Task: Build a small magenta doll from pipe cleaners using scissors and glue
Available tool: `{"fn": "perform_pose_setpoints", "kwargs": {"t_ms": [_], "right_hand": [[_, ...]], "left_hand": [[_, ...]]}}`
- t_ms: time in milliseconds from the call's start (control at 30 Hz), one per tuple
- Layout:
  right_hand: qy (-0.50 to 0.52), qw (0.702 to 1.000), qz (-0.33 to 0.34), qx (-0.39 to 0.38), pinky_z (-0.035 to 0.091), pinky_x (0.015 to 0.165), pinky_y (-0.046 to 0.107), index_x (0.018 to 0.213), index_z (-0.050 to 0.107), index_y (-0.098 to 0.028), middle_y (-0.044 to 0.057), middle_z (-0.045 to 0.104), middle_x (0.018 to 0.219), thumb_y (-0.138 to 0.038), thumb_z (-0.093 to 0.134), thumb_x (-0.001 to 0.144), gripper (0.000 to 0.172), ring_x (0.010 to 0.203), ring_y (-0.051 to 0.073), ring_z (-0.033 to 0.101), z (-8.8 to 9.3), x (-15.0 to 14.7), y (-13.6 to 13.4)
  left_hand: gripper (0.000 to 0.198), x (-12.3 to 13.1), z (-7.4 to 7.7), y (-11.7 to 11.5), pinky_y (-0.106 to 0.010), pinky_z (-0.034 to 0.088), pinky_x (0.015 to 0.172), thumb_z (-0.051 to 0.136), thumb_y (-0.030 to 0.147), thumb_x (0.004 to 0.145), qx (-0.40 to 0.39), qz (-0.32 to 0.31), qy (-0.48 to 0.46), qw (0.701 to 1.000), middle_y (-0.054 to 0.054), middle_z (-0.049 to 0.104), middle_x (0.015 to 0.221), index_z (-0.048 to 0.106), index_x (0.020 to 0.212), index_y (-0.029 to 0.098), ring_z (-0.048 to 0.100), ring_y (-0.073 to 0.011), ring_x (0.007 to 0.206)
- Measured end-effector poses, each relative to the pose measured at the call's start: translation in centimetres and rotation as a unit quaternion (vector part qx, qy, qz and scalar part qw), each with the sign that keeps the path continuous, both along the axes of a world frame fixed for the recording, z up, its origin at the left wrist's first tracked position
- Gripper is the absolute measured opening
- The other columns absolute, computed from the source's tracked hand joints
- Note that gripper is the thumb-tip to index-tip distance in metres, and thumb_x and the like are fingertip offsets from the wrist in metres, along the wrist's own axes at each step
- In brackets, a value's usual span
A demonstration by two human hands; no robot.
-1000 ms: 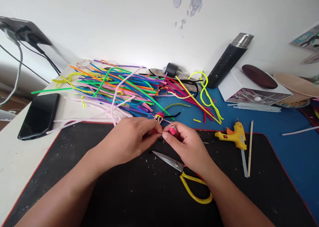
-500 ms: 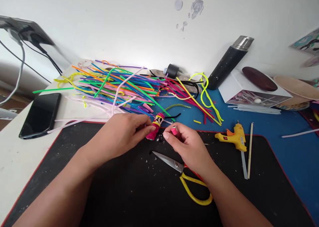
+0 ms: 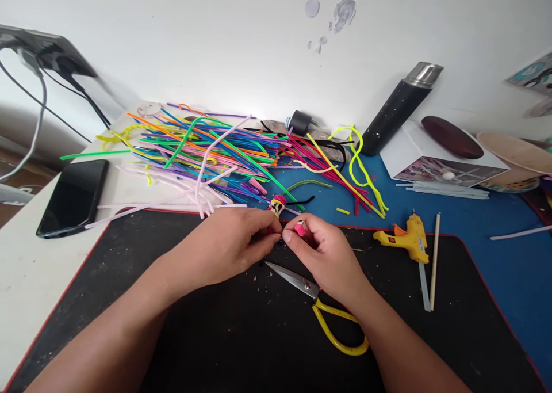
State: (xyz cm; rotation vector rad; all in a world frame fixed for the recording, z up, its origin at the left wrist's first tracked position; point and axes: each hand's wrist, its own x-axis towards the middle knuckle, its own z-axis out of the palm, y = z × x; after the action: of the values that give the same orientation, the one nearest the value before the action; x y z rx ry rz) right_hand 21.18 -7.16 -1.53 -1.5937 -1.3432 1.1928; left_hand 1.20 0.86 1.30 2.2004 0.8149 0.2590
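My right hand (image 3: 325, 246) is closed round a small pink piece (image 3: 301, 228), whose bright end shows above the curled fingers. My left hand (image 3: 241, 240) pinches thumb to forefinger close beside the right thumb tip; whatever those fingertips hold is hidden or too small to name. Just behind the left fingers lies a small figure (image 3: 277, 204) with a pink top, a pale yellow face with black marks, and a pink body mostly covered by the hand. Scissors (image 3: 306, 288) with yellow and red handles rest on the black mat (image 3: 241, 341), partly under the right wrist.
A heap of coloured pipe cleaners (image 3: 207, 145) spreads behind the mat. To the right are a yellow glue gun (image 3: 407, 239) and a thin wooden stick (image 3: 435, 260). A black flask (image 3: 397, 111) leans by a white box (image 3: 414, 145). A phone (image 3: 73, 197) lies left.
My left hand has moved right, away from the figure's side to the right fingertips, and now covers the figure's lower body. My right hand has stayed nearly in place with the pink piece.
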Motion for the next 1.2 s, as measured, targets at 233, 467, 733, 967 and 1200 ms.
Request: {"fn": "perform_pose_setpoints", "kwargs": {"t_ms": [233, 467, 733, 967, 1200], "right_hand": [[-0.005, 1.0, -0.006, 0.007, 0.042, 0.06, 0.026, 0.092, 0.068, -0.021, -0.002, 0.06, 0.076, -0.036, 0.065, 0.096, 0.016, 0.067, 0.016, 0.052, 0.0, -0.1, 0.0], [-0.01, 1.0, -0.007, 0.009, 0.04, 0.059, 0.027, 0.091, 0.067, -0.021, -0.002, 0.058, 0.074, -0.037, 0.064, 0.096, 0.017, 0.066, 0.016, 0.051, 0.1, -0.2, -0.1], [-0.008, 1.0, -0.008, 0.013, 0.038, 0.058, 0.027, 0.09, 0.066, -0.021, -0.003, 0.057, 0.074, -0.035, 0.065, 0.096, 0.015, 0.064, 0.015, 0.05, 0.1, -0.1, 0.0], [0.016, 1.0, -0.011, 0.01, 0.041, 0.061, 0.027, 0.09, 0.066, -0.022, -0.002, 0.056, 0.075, -0.036, 0.065, 0.098, 0.017, 0.068, 0.016, 0.05, -0.2, 0.1, -0.2], [0.03, 0.999, -0.012, 0.009, 0.043, 0.064, 0.028, 0.091, 0.067, -0.022, -0.002, 0.06, 0.078, -0.036, 0.067, 0.097, 0.015, 0.071, 0.017, 0.053, -0.3, 0.1, 0.0]], "left_hand": [[0.017, 0.0, -0.3, -0.1, -0.026, 0.034, 0.059, 0.056, 0.021, 0.097, 0.005, 0.006, -0.003, 1.0, 0.005, 0.063, 0.069, 0.071, 0.088, 0.021, 0.052, -0.0117, 0.058], [0.016, 0.0, -0.5, -0.2, -0.025, 0.034, 0.059, 0.056, 0.02, 0.096, -0.002, 0.009, 0.001, 1.0, 0.005, 0.064, 0.069, 0.072, 0.09, 0.022, 0.052, -0.0118, 0.059], [0.019, -0.1, -0.2, 0.1, -0.026, 0.036, 0.061, 0.055, 0.025, 0.099, -0.001, 0.015, 0.014, 1.0, 0.004, 0.066, 0.071, 0.072, 0.091, 0.023, 0.056, -0.0131, 0.06], [0.033, -0.9, -0.4, 0.9, -0.029, 0.037, 0.062, 0.05, 0.041, 0.108, 0.035, 0.043, 0.07, 0.996, 0.001, 0.066, 0.073, 0.07, 0.091, 0.022, 0.059, -0.0169, 0.063], [0.022, -1.0, 0.3, 0.7, -0.024, 0.045, 0.067, 0.061, 0.044, 0.107, -0.06, 0.002, -0.01, 0.998, 0.003, 0.074, 0.089, 0.074, 0.112, 0.027, 0.066, -0.0153, 0.074]]}}
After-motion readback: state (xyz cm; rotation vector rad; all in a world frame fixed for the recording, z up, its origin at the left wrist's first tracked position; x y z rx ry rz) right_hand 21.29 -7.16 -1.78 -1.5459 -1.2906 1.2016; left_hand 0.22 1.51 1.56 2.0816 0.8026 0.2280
